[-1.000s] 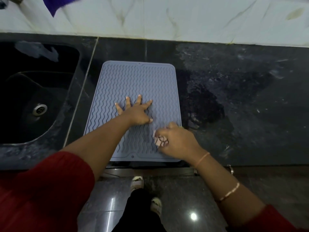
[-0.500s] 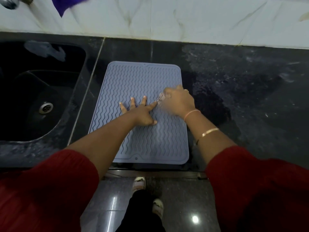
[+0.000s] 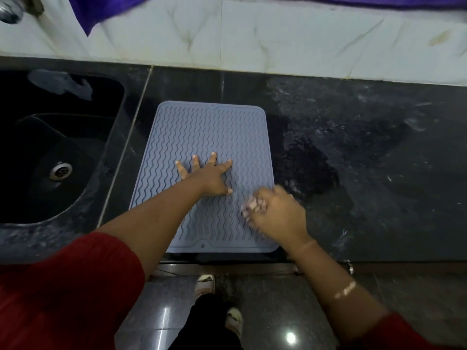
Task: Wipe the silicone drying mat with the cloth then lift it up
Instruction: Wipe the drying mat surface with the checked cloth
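Observation:
A pale grey-blue silicone drying mat with wavy ridges lies flat on the black stone counter, right of the sink. My left hand presses on its middle with the fingers spread straight. My right hand grips a small bunched pinkish cloth against the mat's near right part; the hand is motion-blurred and most of the cloth is hidden inside it.
A black sink with a metal drain sits to the left. The dark counter stretches right, with a wet patch beside the mat. A purple cloth hangs over the white tiled wall. My feet stand on the glossy floor below.
My right hand with the cloth swept from the mat's near right up to beside my left fingers, then back down to the near right. My left hand stayed pressed flat.

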The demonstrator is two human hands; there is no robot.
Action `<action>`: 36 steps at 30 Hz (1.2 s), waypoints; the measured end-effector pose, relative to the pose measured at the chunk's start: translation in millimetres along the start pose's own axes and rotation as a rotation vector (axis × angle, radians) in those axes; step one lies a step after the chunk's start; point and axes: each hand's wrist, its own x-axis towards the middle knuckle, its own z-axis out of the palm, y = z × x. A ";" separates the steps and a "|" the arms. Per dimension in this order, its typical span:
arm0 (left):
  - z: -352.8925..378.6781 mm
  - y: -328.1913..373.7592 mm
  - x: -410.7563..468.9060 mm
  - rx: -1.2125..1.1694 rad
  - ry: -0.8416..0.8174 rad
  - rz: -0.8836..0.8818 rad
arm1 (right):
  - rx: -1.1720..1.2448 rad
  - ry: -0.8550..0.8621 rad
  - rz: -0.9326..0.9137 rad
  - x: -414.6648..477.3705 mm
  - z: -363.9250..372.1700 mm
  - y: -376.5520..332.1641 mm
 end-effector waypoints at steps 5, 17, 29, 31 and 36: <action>-10.1 5.7 1.5 0.105 -0.035 -0.010 | -0.021 0.078 0.068 113.2 -7.5 3.9; -28.7 13.9 13.3 0.301 -0.041 0.034 | -0.027 0.114 0.130 179.8 -11.1 -3.6; -33.0 18.0 16.1 0.318 -0.070 0.068 | -0.040 0.191 0.251 145.8 -5.6 5.6; -31.8 17.2 17.1 0.313 -0.068 0.067 | -0.028 0.204 0.270 191.1 -9.3 6.3; -34.2 17.8 18.6 0.285 -0.080 0.061 | -0.058 0.194 0.387 278.5 -16.9 -20.8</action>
